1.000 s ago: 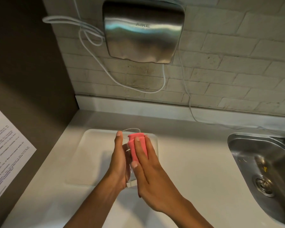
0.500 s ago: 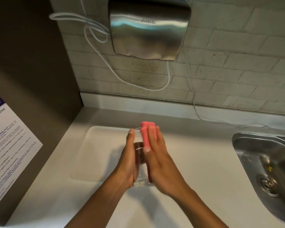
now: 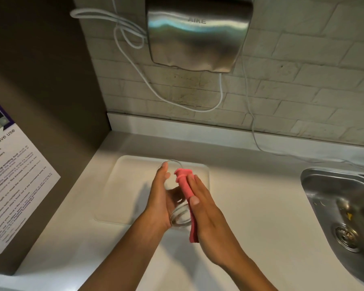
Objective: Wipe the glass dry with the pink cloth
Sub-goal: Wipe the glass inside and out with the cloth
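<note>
Glass (image 3: 178, 206): tilted, rim pointing far, held above the white tray (image 3: 122, 196) on the counter (image 3: 261, 206).
Left hand (image 3: 159, 203): wrapped around the glass's left side.
Right hand (image 3: 206, 215): flat, pressing the pink cloth (image 3: 186, 192) against the glass's right side.
Sink (image 3: 343, 211): far right.

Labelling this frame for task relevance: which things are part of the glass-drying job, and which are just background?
In the job:
- glass, held by the left hand
- pink cloth, pressed on the glass by the right hand

Just there:
- white tray
- steel sink
- hand dryer and its white cable
- microwave-use notice
</note>
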